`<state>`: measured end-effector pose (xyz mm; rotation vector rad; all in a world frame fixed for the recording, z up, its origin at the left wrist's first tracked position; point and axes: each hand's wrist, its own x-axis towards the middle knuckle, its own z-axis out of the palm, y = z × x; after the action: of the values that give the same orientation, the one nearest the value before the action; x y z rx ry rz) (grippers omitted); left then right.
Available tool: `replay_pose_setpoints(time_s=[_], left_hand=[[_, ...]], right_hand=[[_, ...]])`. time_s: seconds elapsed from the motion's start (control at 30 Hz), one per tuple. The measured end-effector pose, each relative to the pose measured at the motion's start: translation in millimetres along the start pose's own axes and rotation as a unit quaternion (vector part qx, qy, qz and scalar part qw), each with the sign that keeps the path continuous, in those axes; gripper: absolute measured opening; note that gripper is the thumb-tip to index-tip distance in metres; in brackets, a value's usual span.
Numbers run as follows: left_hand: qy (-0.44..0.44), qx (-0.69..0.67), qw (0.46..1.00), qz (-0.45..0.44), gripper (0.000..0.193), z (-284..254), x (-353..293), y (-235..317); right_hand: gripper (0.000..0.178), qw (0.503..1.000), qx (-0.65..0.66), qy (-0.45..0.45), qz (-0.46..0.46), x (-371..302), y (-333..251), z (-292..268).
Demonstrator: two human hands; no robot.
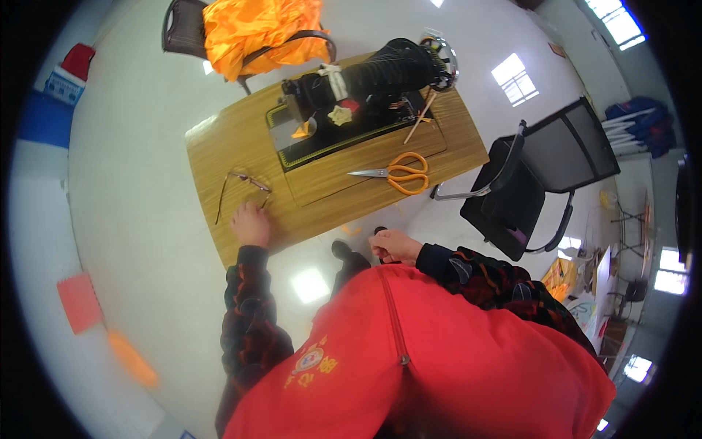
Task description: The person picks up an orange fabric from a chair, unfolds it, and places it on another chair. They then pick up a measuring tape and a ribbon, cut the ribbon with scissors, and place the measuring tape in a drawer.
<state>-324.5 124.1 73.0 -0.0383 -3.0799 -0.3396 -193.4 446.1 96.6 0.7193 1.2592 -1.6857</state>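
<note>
My left hand [251,224] rests on the near left edge of a wooden sewing table, fingers lying on the top. Just beyond its fingertips is a pair of eyeglasses [251,181] with thin temples spread. My right hand [395,246] is closed in front of my red apron, off the table's near edge; what its fingers hold, if anything, is hidden. Orange-handled scissors [402,174] lie on the table with blades pointing left. Behind them stands a black sewing machine [380,73] with a white cloth tied around its arm. A small orange scrap [300,131] lies beneath its needle end.
Thin sticks [420,123] lie by the machine's right side. A black mesh office chair [512,183] stands right of the table [329,183]. Shiny orange fabric [256,33] is heaped on another chair behind it. A red sheet [80,302] is at the far left.
</note>
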Motion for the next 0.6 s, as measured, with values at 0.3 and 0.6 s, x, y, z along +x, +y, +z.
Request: replay_pose_setpoints(time_s=[0.3, 0.6], left_hand=[[0.164, -0.406, 0.887, -0.146, 0.025, -62.0, 8.2, 24.2], [-0.02, -0.643, 0.755, -0.126, 0.025, -111.4, -79.9, 149.4]], right_hand=[[0.012, 0.997, 0.063, 0.015, -0.033, -18.0, 18.3, -30.5], [0.015, 0.993, 0.039, -0.01, -0.111, -52.6, -6.5, -62.4]])
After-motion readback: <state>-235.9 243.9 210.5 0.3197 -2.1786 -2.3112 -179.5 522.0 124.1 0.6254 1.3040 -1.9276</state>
